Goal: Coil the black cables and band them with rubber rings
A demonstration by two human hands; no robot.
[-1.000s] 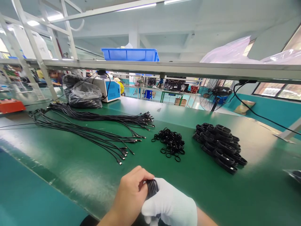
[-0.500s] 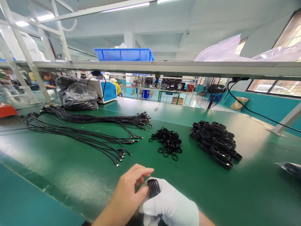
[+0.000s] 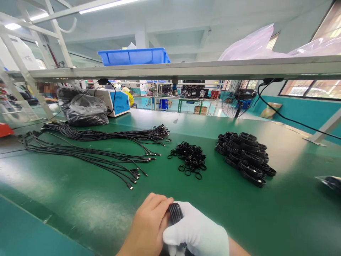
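Observation:
My right hand point(image 3: 197, 227), in a white glove, grips a black coiled cable point(image 3: 175, 213) low in the head view. The loops stand side by side between its thumb and fingers, and the lower part of the coil is hidden by the glove. My left hand point(image 3: 150, 222) is bare and closed against the coil's left side, fingertips at its upper end, thumb out of sight. Ahead lies a heap of small black rings point(image 3: 190, 156). Straight black cables point(image 3: 106, 135) are spread to the left. Finished-looking cable coils point(image 3: 245, 156) are piled on the right.
The green table point(image 3: 207, 209) carries a blue-and-white machine point(image 3: 117, 101) and a plastic-wrapped black bundle point(image 3: 85, 110) at the back left. A shelf point(image 3: 197, 69) crosses above with a blue bin point(image 3: 133, 57). A clear bag point(image 3: 330, 183) lies far right; a fan point(image 3: 237, 99) stands behind.
My left hand's fingers have come down from a raised, parted pose onto the coil's upper end. My right hand keeps its grip. The view has shifted slightly.

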